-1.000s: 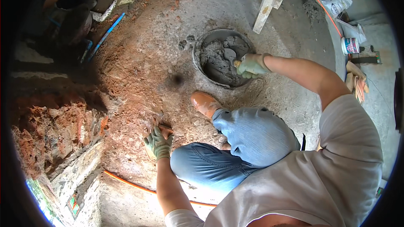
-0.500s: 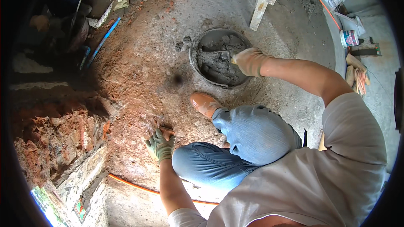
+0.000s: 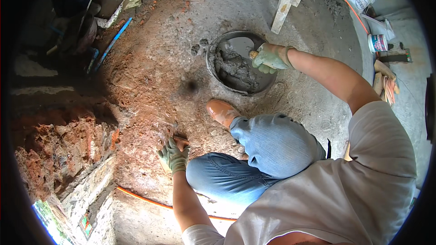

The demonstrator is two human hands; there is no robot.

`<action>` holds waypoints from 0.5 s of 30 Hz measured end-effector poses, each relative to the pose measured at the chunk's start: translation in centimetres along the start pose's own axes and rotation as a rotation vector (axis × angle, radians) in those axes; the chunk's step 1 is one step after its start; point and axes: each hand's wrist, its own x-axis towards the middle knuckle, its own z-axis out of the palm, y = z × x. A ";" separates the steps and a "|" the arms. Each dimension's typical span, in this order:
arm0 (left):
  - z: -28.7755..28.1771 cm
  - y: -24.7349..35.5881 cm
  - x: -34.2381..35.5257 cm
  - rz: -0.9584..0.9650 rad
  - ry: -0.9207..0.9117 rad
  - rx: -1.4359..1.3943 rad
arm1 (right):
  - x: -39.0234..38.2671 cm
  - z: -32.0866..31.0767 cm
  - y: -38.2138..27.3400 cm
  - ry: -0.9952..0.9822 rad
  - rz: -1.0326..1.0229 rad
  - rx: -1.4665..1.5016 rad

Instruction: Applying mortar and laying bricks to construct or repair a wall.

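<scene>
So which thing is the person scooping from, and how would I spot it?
Start at the dusty red-and-grey floor ahead of the bent knee. There sits a round dark pan holding wet grey mortar, with the gloved right hand over it. It is the only round container with grey paste.

The mortar pan (image 3: 240,63) lies on the ground at about 12 o'clock from the person's bent knee (image 3: 277,143), with wet mortar (image 3: 234,70) in it. The right hand (image 3: 271,57) is over the pan's rim at 3 o'clock (it grips a tool handle). The left hand (image 3: 173,155) rests on the ground at 9 o'clock from the knee. The broken brick wall (image 3: 54,149) stands at 9 o'clock from this hand, and a plank (image 3: 286,0) lies at 1 o'clock behind the pan.
</scene>
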 end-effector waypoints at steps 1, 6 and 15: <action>0.1 -0.1 0.1 -0.010 -0.025 -0.002 | -0.1 -0.2 0.4 -0.001 0.001 0.000; -0.9 0.4 0.1 -0.029 -0.093 -0.024 | -1.8 -0.2 1.6 -0.049 -0.012 0.097; -0.7 0.4 0.0 0.002 -0.011 -0.048 | -0.9 1.0 1.8 -0.164 -0.024 0.280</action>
